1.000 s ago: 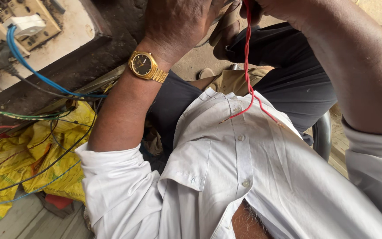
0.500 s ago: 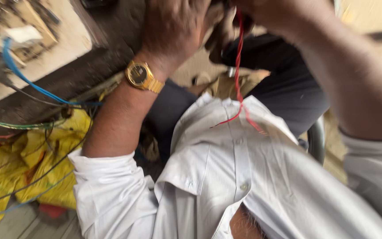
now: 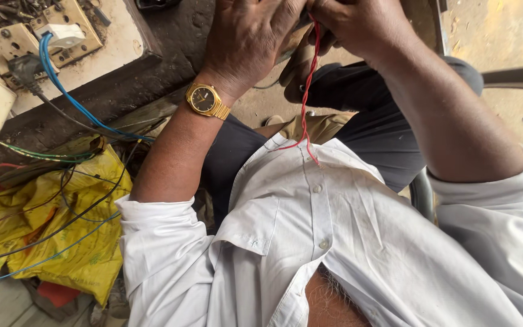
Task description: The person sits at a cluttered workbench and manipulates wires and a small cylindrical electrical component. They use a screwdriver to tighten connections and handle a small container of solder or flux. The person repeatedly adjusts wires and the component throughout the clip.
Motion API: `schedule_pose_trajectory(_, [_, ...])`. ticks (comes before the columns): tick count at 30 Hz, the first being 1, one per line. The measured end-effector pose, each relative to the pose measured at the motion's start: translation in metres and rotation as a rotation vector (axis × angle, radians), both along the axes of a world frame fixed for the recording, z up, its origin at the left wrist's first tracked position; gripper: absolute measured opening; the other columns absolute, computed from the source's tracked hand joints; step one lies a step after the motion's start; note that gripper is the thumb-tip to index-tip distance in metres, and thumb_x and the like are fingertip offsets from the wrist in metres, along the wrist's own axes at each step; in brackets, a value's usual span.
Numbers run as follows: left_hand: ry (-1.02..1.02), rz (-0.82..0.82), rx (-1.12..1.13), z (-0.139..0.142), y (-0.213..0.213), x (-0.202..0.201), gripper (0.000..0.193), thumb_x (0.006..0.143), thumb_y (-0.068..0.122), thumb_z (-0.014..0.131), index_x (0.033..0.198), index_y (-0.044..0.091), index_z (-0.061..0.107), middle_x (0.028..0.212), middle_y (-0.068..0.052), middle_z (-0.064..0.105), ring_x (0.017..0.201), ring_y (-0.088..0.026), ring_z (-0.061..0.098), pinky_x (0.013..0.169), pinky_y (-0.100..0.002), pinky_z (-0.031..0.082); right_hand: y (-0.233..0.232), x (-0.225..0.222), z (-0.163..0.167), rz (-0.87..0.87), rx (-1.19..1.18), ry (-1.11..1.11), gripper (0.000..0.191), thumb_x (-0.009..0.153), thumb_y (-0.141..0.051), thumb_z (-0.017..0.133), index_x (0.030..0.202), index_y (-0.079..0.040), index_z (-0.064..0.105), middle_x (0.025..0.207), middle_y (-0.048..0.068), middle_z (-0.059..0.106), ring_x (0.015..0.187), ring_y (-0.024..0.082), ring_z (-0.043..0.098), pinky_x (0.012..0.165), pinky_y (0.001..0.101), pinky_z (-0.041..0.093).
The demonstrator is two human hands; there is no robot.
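Fingers of both hands, left point(image 3: 246, 39) & right point(image 3: 358, 24), closed together round red wire point(image 3: 307, 91); grip pt partly hidden. Wire end hangs to shirt point(image 3: 334, 230).

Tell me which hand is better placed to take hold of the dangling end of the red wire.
Probably the right hand: the red wire runs down from its fingers, so it could slide along it. The left hand sits beside the wire's top, cupped around something mostly hidden.

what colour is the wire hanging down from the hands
Red. The wire runs down from between the left hand and right hand; head view.
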State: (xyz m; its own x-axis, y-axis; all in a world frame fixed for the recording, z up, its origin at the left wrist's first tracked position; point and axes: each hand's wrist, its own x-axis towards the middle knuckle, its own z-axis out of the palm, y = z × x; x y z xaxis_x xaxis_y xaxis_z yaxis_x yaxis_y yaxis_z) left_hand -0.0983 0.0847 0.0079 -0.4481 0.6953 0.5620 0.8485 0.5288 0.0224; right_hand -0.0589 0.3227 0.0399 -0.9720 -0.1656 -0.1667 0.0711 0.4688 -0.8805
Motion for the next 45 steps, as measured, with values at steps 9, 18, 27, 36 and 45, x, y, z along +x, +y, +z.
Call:
schedule_pose_trajectory(9, [-0.123,-0.013,0.005,0.0,0.004,-0.001,0.041,0.114,0.013,0.057,0.152,0.015,0.042,0.138,0.001,0.061,0.13,-0.022,0.058,0.111,-0.045,0.042,-0.019,0.002,0.02,-0.033,-0.108,0.048,0.016,0.113,-0.011,0.06,0.116,0.004,0.065,0.1,0.01,0.073,0.083,0.015,0.077,0.066,0.0273,0.065])
schedule_pose_trajectory(18, [-0.141,-0.047,0.083,0.005,0.003,-0.003,0.047,0.111,0.019,0.064,0.152,0.015,0.042,0.144,0.0,0.059,0.127,-0.022,0.058,0.106,-0.043,0.046,-0.024,0.007,0.027,-0.129,-0.071,0.03,0.022,0.115,-0.015,0.065,0.109,0.006,0.066,0.09,0.011,0.073,0.077,0.016,0.076,0.064,0.0284,0.064])
schedule_pose_trajectory(27, [-0.116,-0.052,0.048,0.008,-0.013,0.0,0.05,0.108,0.018,0.067,0.151,0.013,0.044,0.146,-0.002,0.059,0.133,-0.026,0.052,0.111,-0.046,0.042,-0.031,0.007,0.02,-0.07,-0.099,0.063,0.024,0.113,-0.012,0.066,0.125,0.006,0.057,0.093,0.012,0.073,0.081,0.017,0.077,0.064,0.029,0.065])
schedule_pose_trajectory(36, [-0.213,-0.079,0.081,0.016,-0.048,0.005,0.053,0.104,0.015,0.07,0.15,0.014,0.045,0.145,0.002,0.06,0.14,-0.025,0.048,0.119,-0.049,0.036,-0.064,0.008,0.028,-0.049,-0.147,0.01,0.028,0.103,-0.004,0.064,0.122,0.005,0.046,0.102,0.012,0.065,0.076,0.017,0.075,0.059,0.0278,0.064])
schedule_pose_trajectory(45, [-0.247,-0.119,0.06,0.011,-0.048,0.002,0.06,0.1,0.018,0.072,0.153,0.011,0.044,0.145,-0.001,0.058,0.138,-0.027,0.047,0.115,-0.052,0.034,-0.067,0.004,0.028,-0.102,-0.273,-0.131,0.022,0.107,-0.009,0.064,0.12,0.004,0.052,0.09,0.01,0.071,0.075,0.015,0.075,0.062,0.0263,0.063])
